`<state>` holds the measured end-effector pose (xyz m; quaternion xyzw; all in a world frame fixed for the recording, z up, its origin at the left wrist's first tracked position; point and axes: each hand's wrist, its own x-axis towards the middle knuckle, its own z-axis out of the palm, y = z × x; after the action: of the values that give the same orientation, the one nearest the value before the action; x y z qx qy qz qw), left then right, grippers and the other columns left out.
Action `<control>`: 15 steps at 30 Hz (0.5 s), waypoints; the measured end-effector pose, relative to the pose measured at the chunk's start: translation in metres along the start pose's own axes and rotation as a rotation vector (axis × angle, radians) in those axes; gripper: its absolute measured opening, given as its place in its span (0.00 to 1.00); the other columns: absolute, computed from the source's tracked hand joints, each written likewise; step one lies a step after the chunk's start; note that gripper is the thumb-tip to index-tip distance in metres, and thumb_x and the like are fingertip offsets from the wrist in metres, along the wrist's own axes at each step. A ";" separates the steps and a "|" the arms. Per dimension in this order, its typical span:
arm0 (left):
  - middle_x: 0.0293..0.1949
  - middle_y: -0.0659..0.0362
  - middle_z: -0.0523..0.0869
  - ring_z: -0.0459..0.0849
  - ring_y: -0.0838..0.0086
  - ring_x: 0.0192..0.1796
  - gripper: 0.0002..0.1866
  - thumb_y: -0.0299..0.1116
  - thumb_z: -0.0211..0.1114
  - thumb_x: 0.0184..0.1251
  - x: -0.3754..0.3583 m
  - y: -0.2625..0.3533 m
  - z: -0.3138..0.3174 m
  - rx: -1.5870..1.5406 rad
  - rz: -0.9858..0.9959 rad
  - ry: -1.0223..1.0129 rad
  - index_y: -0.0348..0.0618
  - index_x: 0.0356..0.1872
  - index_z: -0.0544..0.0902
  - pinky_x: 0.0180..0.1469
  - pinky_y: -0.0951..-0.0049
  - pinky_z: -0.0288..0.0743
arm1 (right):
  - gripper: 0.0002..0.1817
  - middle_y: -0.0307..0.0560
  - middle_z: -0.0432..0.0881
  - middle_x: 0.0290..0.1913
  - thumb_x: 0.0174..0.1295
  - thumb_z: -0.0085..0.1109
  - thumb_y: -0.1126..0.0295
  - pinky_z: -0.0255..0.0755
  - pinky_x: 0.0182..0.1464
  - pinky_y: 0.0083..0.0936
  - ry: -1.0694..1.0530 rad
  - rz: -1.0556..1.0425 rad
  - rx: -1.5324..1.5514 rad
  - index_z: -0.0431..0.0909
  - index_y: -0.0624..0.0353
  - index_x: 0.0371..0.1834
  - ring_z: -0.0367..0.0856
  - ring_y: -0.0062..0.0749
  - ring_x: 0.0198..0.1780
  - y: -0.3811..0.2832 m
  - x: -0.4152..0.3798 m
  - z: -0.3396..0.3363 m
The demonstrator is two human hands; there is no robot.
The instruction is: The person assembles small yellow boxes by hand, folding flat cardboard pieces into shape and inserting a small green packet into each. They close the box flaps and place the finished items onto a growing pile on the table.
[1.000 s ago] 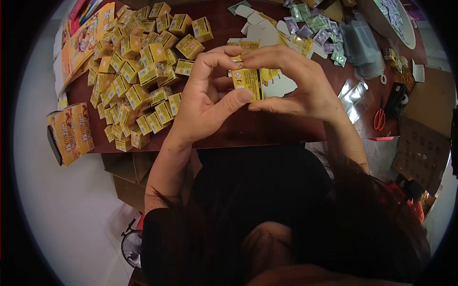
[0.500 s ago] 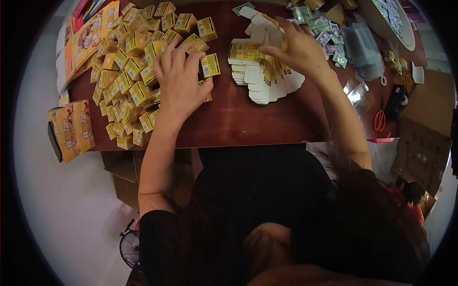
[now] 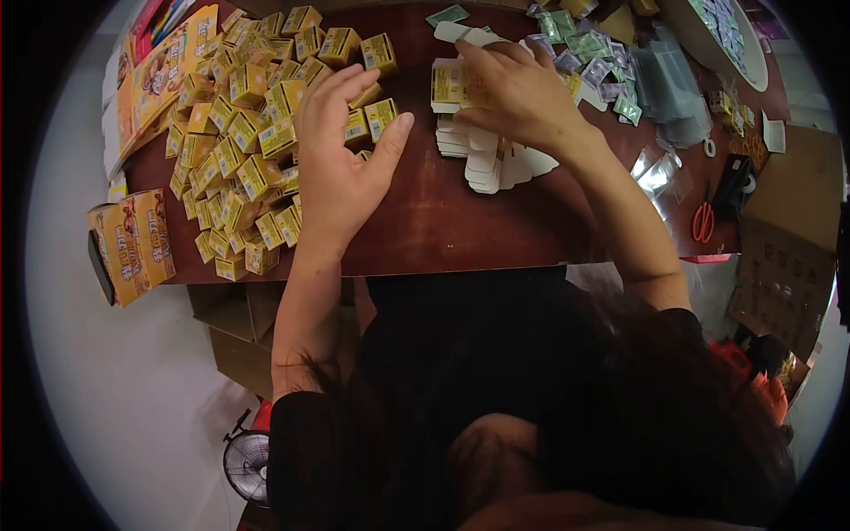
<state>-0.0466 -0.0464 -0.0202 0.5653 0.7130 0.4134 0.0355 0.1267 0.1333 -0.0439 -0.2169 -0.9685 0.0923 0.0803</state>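
Observation:
My left hand point(image 3: 345, 168) is open at the right edge of a heap of small yellow boxes point(image 3: 251, 133), its thumb spread away from the fingers. A small yellow box point(image 3: 382, 115) stands between thumb and fingers, with no firm hold visible. On the right, my right hand point(image 3: 522, 97) lies over a fanned stack of flat, unfolded cartons point(image 3: 487, 168), white inside and yellow outside. Its thumb and fingers are around the yellow cartons point(image 3: 450, 84) at the top of the stack; the palm hides how many.
Green and purple sachets point(image 3: 589, 49) lie behind the stack, beside clear plastic sleeves point(image 3: 668, 88). Red-handled scissors point(image 3: 703, 223) are near the right edge. Orange printed packaging point(image 3: 164, 71) lies at far left, and an orange display box point(image 3: 133, 248) is at the left edge.
My right hand has come down onto the flat cartons and closed around the top ones. My left hand has drawn slightly right and toward me, its thumb now wider apart.

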 end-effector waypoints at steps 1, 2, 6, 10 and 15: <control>0.66 0.53 0.77 0.70 0.55 0.71 0.28 0.45 0.73 0.66 -0.001 0.006 0.003 0.000 -0.006 0.002 0.42 0.62 0.79 0.75 0.52 0.60 | 0.48 0.50 0.81 0.65 0.51 0.78 0.52 0.59 0.75 0.56 0.188 -0.066 0.098 0.67 0.52 0.76 0.74 0.46 0.70 0.003 -0.006 -0.002; 0.65 0.53 0.78 0.72 0.59 0.70 0.31 0.46 0.73 0.67 -0.002 0.015 0.008 -0.394 -0.175 -0.019 0.40 0.65 0.76 0.73 0.57 0.63 | 0.48 0.50 0.81 0.65 0.51 0.78 0.52 0.59 0.75 0.56 0.182 -0.068 0.100 0.67 0.52 0.76 0.74 0.46 0.70 0.002 -0.013 -0.006; 0.66 0.52 0.77 0.76 0.66 0.69 0.40 0.47 0.73 0.68 -0.001 0.018 0.020 -1.650 -0.598 -0.453 0.34 0.73 0.66 0.72 0.62 0.69 | 0.52 0.47 0.77 0.71 0.45 0.83 0.56 0.51 0.78 0.59 0.289 -0.270 0.505 0.66 0.51 0.76 0.73 0.44 0.73 -0.014 -0.034 -0.042; 0.64 0.51 0.80 0.80 0.64 0.67 0.40 0.41 0.75 0.67 -0.002 0.021 0.036 -1.814 -0.448 -0.535 0.33 0.73 0.64 0.70 0.61 0.73 | 0.58 0.47 0.76 0.72 0.41 0.84 0.51 0.52 0.78 0.56 0.325 -0.382 0.562 0.61 0.53 0.78 0.71 0.47 0.75 -0.013 -0.042 -0.045; 0.59 0.51 0.84 0.80 0.68 0.65 0.42 0.30 0.79 0.60 0.002 0.039 0.015 -1.363 -0.622 -0.484 0.34 0.73 0.64 0.65 0.64 0.77 | 0.69 0.50 0.76 0.69 0.34 0.83 0.38 0.57 0.75 0.46 0.332 -0.414 0.681 0.58 0.58 0.80 0.65 0.49 0.74 -0.008 -0.038 -0.054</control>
<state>-0.0091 -0.0361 -0.0046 0.2676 0.3999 0.5960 0.6428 0.1680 0.1172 0.0063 0.0090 -0.8797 0.3527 0.3188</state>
